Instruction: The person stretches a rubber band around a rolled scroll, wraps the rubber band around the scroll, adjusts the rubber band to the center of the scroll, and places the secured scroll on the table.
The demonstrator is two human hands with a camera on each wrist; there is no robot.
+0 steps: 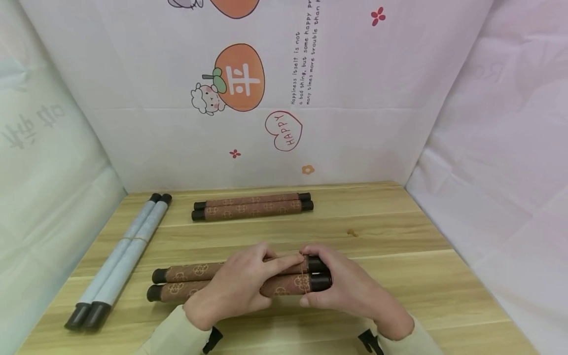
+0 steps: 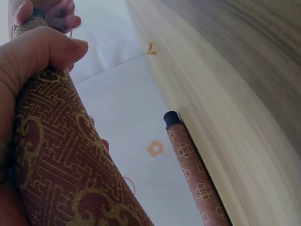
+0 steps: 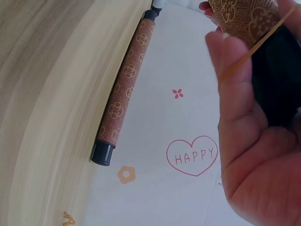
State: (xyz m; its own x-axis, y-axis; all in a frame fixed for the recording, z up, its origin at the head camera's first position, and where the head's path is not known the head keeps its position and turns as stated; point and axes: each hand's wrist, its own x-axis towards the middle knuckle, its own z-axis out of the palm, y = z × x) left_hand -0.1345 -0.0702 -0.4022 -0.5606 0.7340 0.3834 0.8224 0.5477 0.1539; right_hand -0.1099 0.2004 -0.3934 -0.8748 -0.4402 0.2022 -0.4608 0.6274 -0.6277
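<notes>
The left hand (image 1: 241, 283) curls round two brown flower-patterned scrolls (image 1: 286, 286) lying side by side, its thumb on the near side and its index finger extended along them toward the right hand (image 1: 350, 286). The right hand arches over the pair's right end, thumb and fingers parted about as wide as both scrolls, enclosing the black end knobs (image 1: 320, 282); a thin tan rubber band (image 3: 258, 44) crosses its fingers and spans the scrolls just inside those knobs. The pair's other ends project to the left of the grip. Beyond the grip, well apart from it, lies a second brown pair (image 1: 253, 207); to its left, a pale blue pair (image 1: 128, 261) slants away with a band round its middle. A small tan loop (image 1: 352, 232) rests beyond the right hand on the wood-grain table (image 1: 399, 261), and a printed white cloth (image 1: 355, 123) rises behind everything.
</notes>
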